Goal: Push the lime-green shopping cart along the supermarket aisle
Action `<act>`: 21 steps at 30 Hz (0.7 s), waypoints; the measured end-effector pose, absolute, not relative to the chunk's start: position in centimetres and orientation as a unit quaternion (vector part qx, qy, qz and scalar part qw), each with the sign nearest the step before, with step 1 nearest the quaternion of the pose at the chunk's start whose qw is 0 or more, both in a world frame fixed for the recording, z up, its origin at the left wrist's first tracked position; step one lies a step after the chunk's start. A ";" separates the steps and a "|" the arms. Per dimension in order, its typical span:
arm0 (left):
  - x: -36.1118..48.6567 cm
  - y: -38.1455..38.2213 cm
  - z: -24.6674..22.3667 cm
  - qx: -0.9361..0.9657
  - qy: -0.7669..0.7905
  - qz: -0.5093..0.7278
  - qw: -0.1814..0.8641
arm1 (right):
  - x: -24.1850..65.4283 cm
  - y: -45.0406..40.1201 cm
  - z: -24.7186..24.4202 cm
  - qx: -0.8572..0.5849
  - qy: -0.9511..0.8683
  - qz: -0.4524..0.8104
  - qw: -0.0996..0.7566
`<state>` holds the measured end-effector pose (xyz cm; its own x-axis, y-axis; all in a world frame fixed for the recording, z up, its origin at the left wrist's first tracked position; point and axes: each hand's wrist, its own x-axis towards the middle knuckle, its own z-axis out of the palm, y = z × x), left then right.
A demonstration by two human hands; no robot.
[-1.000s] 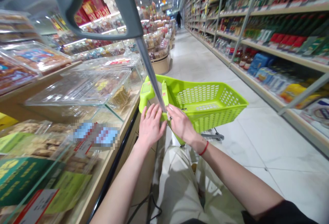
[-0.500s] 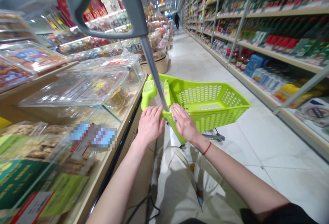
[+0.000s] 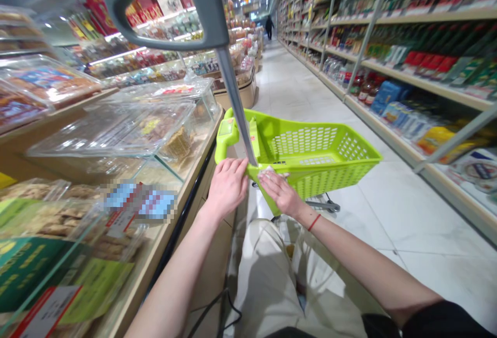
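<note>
A lime-green plastic shopping cart [image 3: 322, 177] with a perforated basket stands right in front of me. My left hand [image 3: 229, 185] is wrapped over the near end of its handle bar, fingers curled. Against the cart's near side rim, my right hand [image 3: 281, 190] presses a crumpled white tissue [image 3: 267, 172] under its fingers. A grey metal pole [image 3: 236, 105] comes down between the two hands, with a large grey loop-shaped grip [image 3: 166, 43] at its top. What the left fingertips touch underneath is hidden.
Left of me runs a display counter with clear-lidded bins [image 3: 116, 126] and packaged food [image 3: 58, 224]. Tall shelves [image 3: 419, 63] of bottles and boxes line the right. A pale tiled aisle [image 3: 267, 79] leads ahead to a distant person [image 3: 269, 27] in dark clothes.
My right hand has slid slightly down along the cart's rim, and more of the white tissue shows. My left hand keeps its hold. The view has shifted a little.
</note>
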<state>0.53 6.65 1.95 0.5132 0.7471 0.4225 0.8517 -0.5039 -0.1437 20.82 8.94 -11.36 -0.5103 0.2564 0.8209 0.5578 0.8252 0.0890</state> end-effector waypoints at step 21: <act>0.1 6.8 2.4 -0.866 -0.461 -0.140 0.130 | 22.4 10.3 -13.1 -0.118 -0.905 -0.192 0.360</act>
